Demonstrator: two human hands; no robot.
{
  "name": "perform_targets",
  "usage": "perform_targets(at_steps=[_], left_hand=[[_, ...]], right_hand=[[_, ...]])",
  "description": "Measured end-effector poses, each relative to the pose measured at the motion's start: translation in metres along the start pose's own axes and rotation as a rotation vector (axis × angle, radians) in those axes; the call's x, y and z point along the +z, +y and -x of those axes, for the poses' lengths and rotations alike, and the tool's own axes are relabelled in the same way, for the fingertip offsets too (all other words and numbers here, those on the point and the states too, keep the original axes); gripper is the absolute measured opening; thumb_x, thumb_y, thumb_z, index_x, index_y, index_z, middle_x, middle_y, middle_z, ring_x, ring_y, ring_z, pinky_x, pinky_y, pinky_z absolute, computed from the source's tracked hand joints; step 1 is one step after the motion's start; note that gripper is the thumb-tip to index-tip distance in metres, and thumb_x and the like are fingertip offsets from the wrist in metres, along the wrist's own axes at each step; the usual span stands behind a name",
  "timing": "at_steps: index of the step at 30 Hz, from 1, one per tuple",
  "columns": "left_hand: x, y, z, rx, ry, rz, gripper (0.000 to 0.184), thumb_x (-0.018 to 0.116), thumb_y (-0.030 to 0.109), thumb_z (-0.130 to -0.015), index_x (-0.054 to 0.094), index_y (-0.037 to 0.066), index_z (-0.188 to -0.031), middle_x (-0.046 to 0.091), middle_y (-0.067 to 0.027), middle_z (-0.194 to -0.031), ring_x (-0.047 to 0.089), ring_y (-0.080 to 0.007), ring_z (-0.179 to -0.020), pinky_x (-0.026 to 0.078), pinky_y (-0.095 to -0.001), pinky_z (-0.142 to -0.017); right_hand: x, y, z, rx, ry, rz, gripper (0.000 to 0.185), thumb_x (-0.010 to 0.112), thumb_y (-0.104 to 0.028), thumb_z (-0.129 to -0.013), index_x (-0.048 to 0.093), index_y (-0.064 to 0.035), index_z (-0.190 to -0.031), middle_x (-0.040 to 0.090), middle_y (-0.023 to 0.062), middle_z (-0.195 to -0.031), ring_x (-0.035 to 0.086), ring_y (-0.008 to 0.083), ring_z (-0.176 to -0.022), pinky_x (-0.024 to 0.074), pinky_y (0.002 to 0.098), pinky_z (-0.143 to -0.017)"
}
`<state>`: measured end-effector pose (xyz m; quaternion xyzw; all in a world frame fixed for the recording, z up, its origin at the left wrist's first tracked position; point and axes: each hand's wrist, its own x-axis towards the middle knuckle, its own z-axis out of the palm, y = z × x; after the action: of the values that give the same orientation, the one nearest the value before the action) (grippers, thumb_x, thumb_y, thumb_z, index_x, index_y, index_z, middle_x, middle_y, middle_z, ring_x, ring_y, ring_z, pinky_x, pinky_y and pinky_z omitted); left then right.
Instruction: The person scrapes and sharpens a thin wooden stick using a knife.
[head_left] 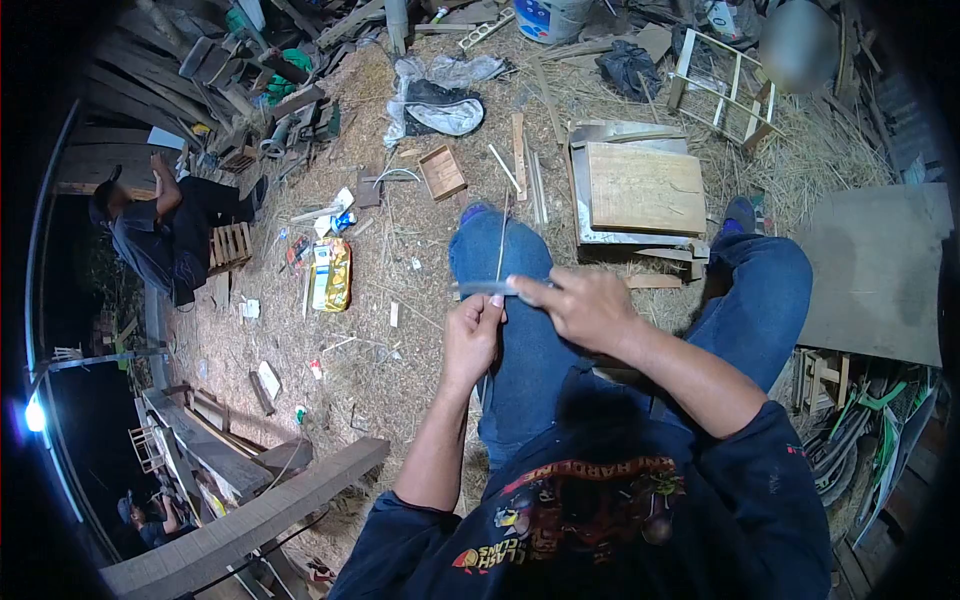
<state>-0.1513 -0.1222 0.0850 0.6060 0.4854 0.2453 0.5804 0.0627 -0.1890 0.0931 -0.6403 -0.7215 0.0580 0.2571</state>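
Observation:
My left hand (474,338) is closed in a pinch above my left thigh, its thumb and fingertips on a thin pale strip (503,240) of wood or cane. The strip points away from me over my knee. Across it lies a flat grey blade, that of a knife (482,288), blurred by motion. My right hand (585,308) is closed around the knife's handle, which the fingers mostly hide, with the index finger stretched along it. Both hands are close together over the jeans, the blade just beyond my left thumb.
Wooden boards (645,188) are stacked by my right foot. An open wooden box (442,172) and a yellow bag (330,275) lie on the shavings-covered ground. A seated person (160,230) is at the left, another person (155,520) at lower left. A timber beam (250,510) crosses the lower left.

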Motion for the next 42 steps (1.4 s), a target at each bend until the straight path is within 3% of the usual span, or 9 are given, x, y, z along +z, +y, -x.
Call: perform_targets(at_steps=[13,18,21,23,24,32,35,39,42], left_hand=[[0.002,-0.011,-0.003,0.086,0.074,-0.139,0.036,0.065,0.023,-0.106,0.062,0.006,-0.075,0.050,0.0071,-0.061,0.039,-0.0019,-0.051,0.025,-0.0246,-0.046],[0.005,0.007,-0.006,0.078,0.086,-0.212,0.037,0.064,0.025,-0.107,0.063,0.005,-0.075,0.049,0.0067,-0.059,0.041,-0.0021,-0.050,0.026,-0.0248,-0.046],[0.005,0.021,-0.003,0.112,0.098,-0.297,0.040,0.060,0.029,-0.109,0.063,0.005,-0.077,0.048,0.0060,-0.057,0.040,-0.0026,-0.048,0.027,-0.0252,-0.044],[-0.001,0.032,0.012,-0.150,-0.004,-0.129,0.044,0.056,0.033,-0.111,0.062,0.006,-0.077,0.047,0.0055,-0.055,0.039,-0.0033,-0.046,0.027,-0.0252,-0.044],[-0.004,0.025,0.017,-0.152,-0.003,-0.131,0.044,0.056,0.033,-0.111,0.062,0.006,-0.077,0.047,0.0055,-0.055,0.039,-0.0033,-0.046,0.027,-0.0252,-0.044],[-0.010,-0.006,0.020,0.116,0.028,-0.300,0.043,0.054,0.032,-0.111,0.058,0.006,-0.077,0.044,0.0060,-0.058,0.040,-0.0044,-0.054,0.029,-0.0275,-0.049],[-0.008,-0.001,0.020,0.076,0.022,-0.271,0.043,0.055,0.031,-0.111,0.058,0.005,-0.077,0.044,0.0059,-0.060,0.040,-0.0052,-0.057,0.030,-0.0284,-0.051],[-0.006,-0.012,0.016,0.155,0.035,-0.290,0.043,0.054,0.031,-0.112,0.058,0.007,-0.077,0.043,0.0064,-0.059,0.039,-0.0041,-0.056,0.029,-0.0270,-0.051],[-0.010,-0.015,0.015,0.079,-0.011,-0.218,0.041,0.053,0.031,-0.112,0.057,0.008,-0.078,0.043,0.0068,-0.058,0.037,-0.0030,-0.051,0.027,-0.0256,-0.047]], right_hand=[[-0.009,0.002,0.001,-0.075,0.008,0.018,0.034,0.068,-0.027,-0.096,0.072,-0.0352,-0.129,0.065,0.0042,-0.077,0.070,0.0227,-0.059,0.0529,0.0382,-0.045],[-0.011,0.014,-0.007,-0.001,-0.002,0.027,0.046,0.067,-0.014,-0.090,0.072,-0.0338,-0.130,0.065,0.0051,-0.078,0.072,0.0238,-0.067,0.0574,0.0400,-0.052],[-0.010,0.014,-0.005,0.018,0.005,0.030,0.046,0.067,-0.013,-0.090,0.071,-0.0334,-0.131,0.065,0.0055,-0.081,0.072,0.0238,-0.070,0.0577,0.0393,-0.053],[-0.011,0.015,-0.004,0.035,0.002,0.035,0.046,0.068,-0.014,-0.090,0.071,-0.0333,-0.131,0.065,0.0056,-0.081,0.072,0.0235,-0.071,0.0575,0.0388,-0.053],[-0.010,0.015,-0.003,0.055,-0.002,0.039,0.045,0.068,-0.015,-0.090,0.071,-0.0331,-0.131,0.065,0.0056,-0.082,0.072,0.0232,-0.073,0.0572,0.0383,-0.053],[0.004,0.008,0.007,-0.034,0.068,0.048,0.039,0.070,-0.025,-0.092,0.072,-0.0361,-0.130,0.060,0.0015,-0.073,0.067,0.0217,-0.059,0.0523,0.0373,-0.046],[0.009,0.019,0.001,0.027,0.140,0.071,0.037,0.070,-0.026,-0.093,0.073,-0.0386,-0.127,0.059,0.0011,-0.072,0.065,0.0209,-0.055,0.0504,0.0372,-0.044],[0.008,0.010,0.006,-0.073,0.078,0.005,0.036,0.068,-0.024,-0.094,0.073,-0.0376,-0.128,0.059,0.0010,-0.072,0.065,0.0212,-0.055,0.0507,0.0379,-0.044],[0.006,0.020,0.001,0.048,0.057,0.035,0.037,0.068,-0.024,-0.094,0.073,-0.0371,-0.128,0.058,0.0010,-0.072,0.066,0.0202,-0.058,0.0513,0.0367,-0.046]])
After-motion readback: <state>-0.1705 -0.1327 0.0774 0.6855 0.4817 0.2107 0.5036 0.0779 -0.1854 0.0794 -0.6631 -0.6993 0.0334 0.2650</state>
